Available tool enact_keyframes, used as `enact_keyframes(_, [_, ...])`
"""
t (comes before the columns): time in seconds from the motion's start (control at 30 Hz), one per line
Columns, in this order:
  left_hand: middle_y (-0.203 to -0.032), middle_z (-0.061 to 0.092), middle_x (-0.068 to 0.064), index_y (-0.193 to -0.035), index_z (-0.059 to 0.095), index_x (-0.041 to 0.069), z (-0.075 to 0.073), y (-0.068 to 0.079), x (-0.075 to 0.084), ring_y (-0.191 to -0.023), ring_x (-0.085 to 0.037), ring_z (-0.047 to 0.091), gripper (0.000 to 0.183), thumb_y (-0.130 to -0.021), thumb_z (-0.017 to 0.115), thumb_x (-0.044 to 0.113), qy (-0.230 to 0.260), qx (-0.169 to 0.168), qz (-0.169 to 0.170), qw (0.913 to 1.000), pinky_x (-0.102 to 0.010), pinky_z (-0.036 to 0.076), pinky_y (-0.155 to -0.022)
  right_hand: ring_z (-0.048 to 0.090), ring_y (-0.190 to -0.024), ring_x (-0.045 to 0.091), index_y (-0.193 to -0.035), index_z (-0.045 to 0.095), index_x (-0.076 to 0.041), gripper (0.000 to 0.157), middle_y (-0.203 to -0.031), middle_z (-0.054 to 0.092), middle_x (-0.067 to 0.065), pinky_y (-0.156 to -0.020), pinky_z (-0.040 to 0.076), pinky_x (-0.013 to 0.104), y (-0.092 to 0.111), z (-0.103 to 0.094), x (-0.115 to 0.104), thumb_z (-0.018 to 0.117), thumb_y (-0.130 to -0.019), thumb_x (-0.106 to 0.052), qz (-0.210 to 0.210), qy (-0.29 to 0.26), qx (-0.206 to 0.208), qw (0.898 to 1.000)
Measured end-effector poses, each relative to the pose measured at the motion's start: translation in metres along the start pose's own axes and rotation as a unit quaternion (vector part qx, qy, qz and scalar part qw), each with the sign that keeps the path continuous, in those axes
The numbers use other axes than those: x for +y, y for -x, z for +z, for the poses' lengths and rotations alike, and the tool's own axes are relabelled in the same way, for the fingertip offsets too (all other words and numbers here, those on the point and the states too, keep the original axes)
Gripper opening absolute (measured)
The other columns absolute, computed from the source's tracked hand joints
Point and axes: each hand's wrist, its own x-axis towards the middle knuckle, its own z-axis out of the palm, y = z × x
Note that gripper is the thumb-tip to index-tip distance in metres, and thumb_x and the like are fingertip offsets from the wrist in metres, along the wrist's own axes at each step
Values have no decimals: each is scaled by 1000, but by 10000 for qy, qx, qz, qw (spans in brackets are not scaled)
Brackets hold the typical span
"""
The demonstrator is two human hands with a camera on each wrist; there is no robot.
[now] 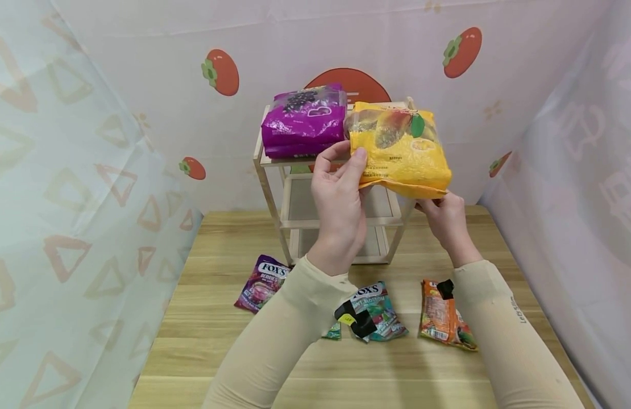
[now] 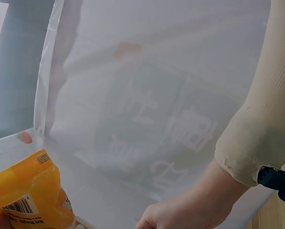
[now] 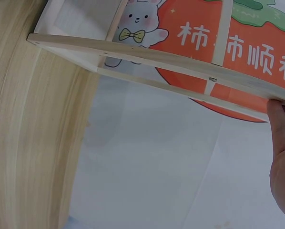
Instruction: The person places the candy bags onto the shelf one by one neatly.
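Note:
In the head view my left hand (image 1: 341, 199) pinches the left edge of a yellow candy bag (image 1: 407, 153) with a mango picture. The bag is at the right part of the top of a small wooden shelf rack (image 1: 264, 187); whether it rests there cannot be told. The left wrist view shows the barcode side of the yellow bag (image 2: 25, 195). Below the bag's right corner, my right hand (image 1: 445, 221) grips the rack's right side; in the right wrist view its finger lies against the wooden post (image 3: 180, 67). A purple candy bag (image 1: 305, 122) lies on the rack's top left.
On the wooden table (image 1: 218, 358), in front of the rack, lie a purple Fox's bag (image 1: 261, 284), a teal Fox's bag (image 1: 382, 312), an orange bag (image 1: 438, 315) and a partly hidden green packet (image 1: 333, 331). Printed cloth walls (image 1: 116, 227) close the sides and back.

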Motion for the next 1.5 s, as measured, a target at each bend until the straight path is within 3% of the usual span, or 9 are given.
enact_keyframes(0.23, [-116,64,-13,-140,60,23,-3,4,4,-114,-27,69,40,-101,65,11,171,-364,-158,9991,-37,61,-90,69,-104,14,-132,66,-4,40,-123,68,18,-84,55,10,1,0,-1,59,-105,-33,102,-70,-34,9999])
enact_keyframes(0.33, [-131,62,-9,-148,56,26,-4,5,6,-125,-26,64,45,-105,57,11,135,-618,-181,9978,-36,58,-94,69,-105,19,-132,65,-3,41,-123,68,18,-84,55,10,1,1,-1,59,-105,-33,86,-109,-22,9999])
enact_keyframes(0.47, [-139,61,-3,-142,63,16,-4,6,7,-125,-22,63,37,-106,55,10,-59,-693,-207,9974,-32,58,-95,69,-101,16,-129,66,-3,39,-120,70,17,-82,54,8,0,1,0,59,-105,-33,-35,41,67,10000])
enact_keyframes(0.63, [-135,65,-6,-132,69,7,-4,5,8,-121,-23,66,30,-104,60,8,-31,-582,-325,9978,-29,58,-92,70,-101,21,-128,67,-3,39,-118,70,18,-81,54,8,0,1,0,59,-105,-33,-83,101,123,9998])
enact_keyframes(0.9, [-144,56,-5,-142,61,5,-7,1,12,-128,-22,59,50,-94,67,-9,-102,-1113,-419,9928,-32,53,-103,66,-93,-2,-132,65,-2,41,-117,69,21,-81,56,11,-1,0,0,60,-104,-32,34,-153,-1,9999])
enact_keyframes(1.07, [-141,56,-4,-145,59,11,-12,0,15,-124,-22,60,60,-90,71,-10,-967,-1361,-200,9858,-33,55,-102,63,-90,-8,-129,66,-2,41,-116,69,21,-80,56,10,-2,0,1,60,-104,-33,51,-104,54,9999])
enact_keyframes(1.17, [-136,60,-3,-141,63,13,-15,0,14,-118,-20,63,57,-88,76,-4,-1764,-1276,163,9759,-32,57,-99,62,-89,-9,-127,67,-1,38,-115,70,21,-79,55,9,-1,0,0,59,-105,-31,-9,-34,82,10000])
enact_keyframes(1.3, [-129,67,-2,-134,69,12,-17,-2,10,-108,-16,68,50,-86,81,6,-2778,-1042,875,9510,-29,60,-92,63,-86,-7,-125,68,-1,35,-112,71,21,-78,54,7,-1,-1,0,58,-106,-28,-48,-34,54,10000])
enact_keyframes(1.5, [-117,75,-9,-119,75,3,-18,-10,2,-97,-13,73,37,-84,84,11,-3343,-833,2050,9161,-28,63,-83,66,-93,0,-131,66,-2,36,-115,70,22,-82,55,9,-2,1,2,60,-105,-26,-10,-167,-16,9999])
